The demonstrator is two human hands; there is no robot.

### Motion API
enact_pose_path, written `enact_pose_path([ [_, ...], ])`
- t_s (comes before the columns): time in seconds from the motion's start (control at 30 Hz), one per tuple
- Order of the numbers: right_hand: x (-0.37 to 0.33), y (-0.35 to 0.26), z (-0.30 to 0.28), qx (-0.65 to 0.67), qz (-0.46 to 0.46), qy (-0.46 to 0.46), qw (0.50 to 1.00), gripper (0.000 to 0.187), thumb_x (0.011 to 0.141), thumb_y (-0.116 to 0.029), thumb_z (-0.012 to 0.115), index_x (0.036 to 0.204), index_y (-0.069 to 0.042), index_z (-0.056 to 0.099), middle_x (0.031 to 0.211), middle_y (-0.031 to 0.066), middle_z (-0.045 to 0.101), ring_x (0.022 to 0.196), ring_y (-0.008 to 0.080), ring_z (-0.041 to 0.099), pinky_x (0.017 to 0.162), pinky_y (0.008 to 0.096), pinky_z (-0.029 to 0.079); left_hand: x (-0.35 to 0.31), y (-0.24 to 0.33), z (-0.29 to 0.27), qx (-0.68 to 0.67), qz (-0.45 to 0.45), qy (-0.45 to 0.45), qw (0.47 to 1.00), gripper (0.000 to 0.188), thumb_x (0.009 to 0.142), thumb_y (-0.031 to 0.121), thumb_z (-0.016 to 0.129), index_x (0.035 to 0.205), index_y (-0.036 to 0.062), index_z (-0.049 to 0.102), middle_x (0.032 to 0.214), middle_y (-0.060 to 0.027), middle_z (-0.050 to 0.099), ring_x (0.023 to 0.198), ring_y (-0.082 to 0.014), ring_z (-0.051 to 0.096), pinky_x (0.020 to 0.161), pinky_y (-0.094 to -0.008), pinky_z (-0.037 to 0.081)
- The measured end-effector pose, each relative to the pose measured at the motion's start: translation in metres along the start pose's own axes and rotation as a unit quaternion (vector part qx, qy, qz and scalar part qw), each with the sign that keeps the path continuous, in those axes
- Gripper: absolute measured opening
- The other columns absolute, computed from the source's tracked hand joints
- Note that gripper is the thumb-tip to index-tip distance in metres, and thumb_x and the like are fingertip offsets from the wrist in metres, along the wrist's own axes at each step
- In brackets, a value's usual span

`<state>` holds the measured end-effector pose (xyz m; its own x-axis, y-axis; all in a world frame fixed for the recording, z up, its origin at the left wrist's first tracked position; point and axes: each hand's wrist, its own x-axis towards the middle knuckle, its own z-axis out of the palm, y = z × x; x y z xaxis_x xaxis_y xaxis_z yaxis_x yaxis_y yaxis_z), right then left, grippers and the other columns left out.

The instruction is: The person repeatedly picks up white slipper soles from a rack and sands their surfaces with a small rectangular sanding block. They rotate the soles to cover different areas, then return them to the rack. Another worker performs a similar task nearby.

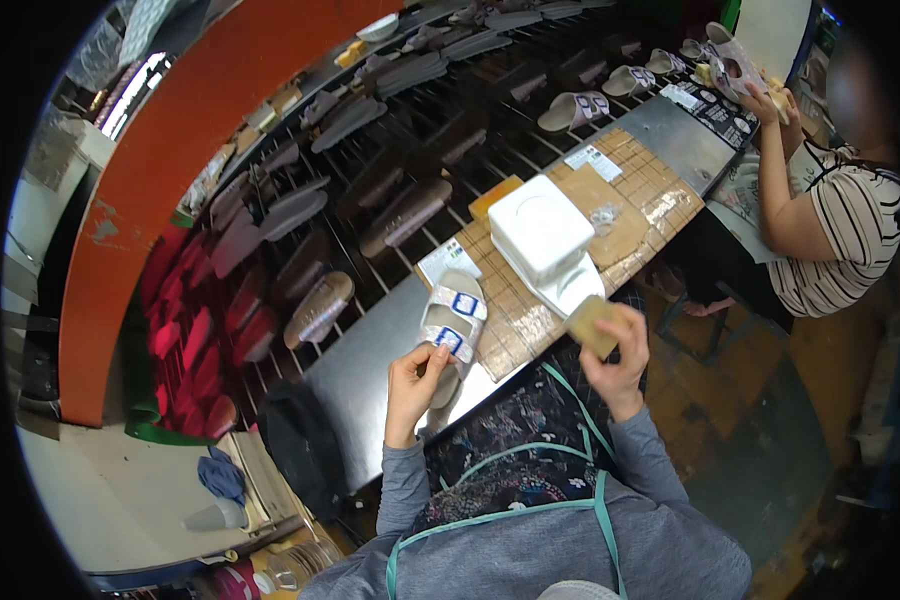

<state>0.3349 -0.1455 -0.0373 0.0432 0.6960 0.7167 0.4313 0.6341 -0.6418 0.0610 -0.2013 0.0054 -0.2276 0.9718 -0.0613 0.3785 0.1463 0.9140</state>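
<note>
A glittery white two-strap sandal (pixel 464 290) with blue-framed buckles lies on the edge of the work table, partly on a metal strip. Over its lower strap, my left hand (pixel 412 388) has thumb and forefinger pinched together; whether they grip the strap or some small thing cannot be made out. My right hand (pixel 620 362) holds a tan, sponge-like block (pixel 592 326) just off the table's near edge, beside a white plastic container (pixel 540 230). The container's lower lip points toward the block.
Tan boards (pixel 610 205) cover part of the metal table (pixel 355 375). Beyond runs a rack with rows of grey soles and sandals (pixel 573 110); pink-red shoes (pixel 205 330) hang left. An orange post (pixel 135 190) curves there. At right a co-worker (pixel 820 215) holds a sandal. A black stool-like shape (pixel 295 445) stands left.
</note>
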Motion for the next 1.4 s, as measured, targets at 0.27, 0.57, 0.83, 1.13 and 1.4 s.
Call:
enact_pose_path([
  [0.27,0.015,0.020,-0.005,-0.130,-0.016,-0.059,0.990,0.039,0.064,-0.001,0.069,0.102,-0.006,0.063,0.105,0.0148,0.059,0.094,0.0323,0.060,0.084,0.0376,0.047,-0.001,-0.031,0.026,0.149,0.249,0.110,0.951,0.025,0.084,0.017,0.068,0.076,-0.0036,0.057,0.085,-0.0159,0.061,0.087,-0.0345,0.057,0.080,-0.0374,0.046],
  [0.57,0.017,0.005,0.005,0.568,0.402,0.044,0.717,0.053,0.084,-0.020,0.064,0.130,-0.005,0.044,0.127,0.0120,0.053,0.115,0.0251,0.053,0.096,0.0408,0.046,0.034,-0.032,0.027,0.214,0.116,0.080,0.967,0.052,0.096,0.039,0.050,0.132,0.0009,0.051,0.133,-0.0228,0.051,0.118,-0.0327,0.051,0.099,-0.0420,0.037],
  [0.83,0.042,-0.054,0.045,0.437,0.177,-0.143,0.870,0.048,0.071,0.001,0.075,0.110,-0.009,0.050,0.124,0.0148,0.056,0.113,0.0225,0.056,0.101,0.0376,0.043,-0.004,0.006,0.034,-0.695,-0.034,-0.108,0.710,0.066,0.100,0.054,0.026,0.145,0.0063,0.033,0.138,-0.0153,0.048,0.121,-0.0271,0.053,0.099,-0.0387,0.047],
  [1.13,0.029,-0.094,0.059,0.167,-0.164,-0.253,0.939,0.052,0.056,-0.003,0.079,0.105,-0.011,0.062,0.113,0.0140,0.066,0.101,0.0270,0.063,0.085,0.0371,0.042,-0.033,-0.007,0.031,-0.693,-0.047,-0.009,0.719,0.062,0.102,0.050,0.027,0.139,0.0008,0.040,0.129,-0.0152,0.055,0.114,-0.0224,0.057,0.099,-0.0363,0.046],
  [1.4,0.051,-0.087,0.079,0.286,-0.086,-0.161,0.941,0.047,0.062,0.003,0.080,0.102,-0.010,0.059,0.111,0.0165,0.063,0.108,0.0347,0.060,0.091,0.0430,0.047,-0.029,0.002,0.032,-0.676,-0.033,-0.030,0.735,0.063,0.102,0.051,0.022,0.139,0.0026,0.039,0.129,-0.0153,0.054,0.113,-0.0235,0.057,0.095,-0.0361,0.048],
])
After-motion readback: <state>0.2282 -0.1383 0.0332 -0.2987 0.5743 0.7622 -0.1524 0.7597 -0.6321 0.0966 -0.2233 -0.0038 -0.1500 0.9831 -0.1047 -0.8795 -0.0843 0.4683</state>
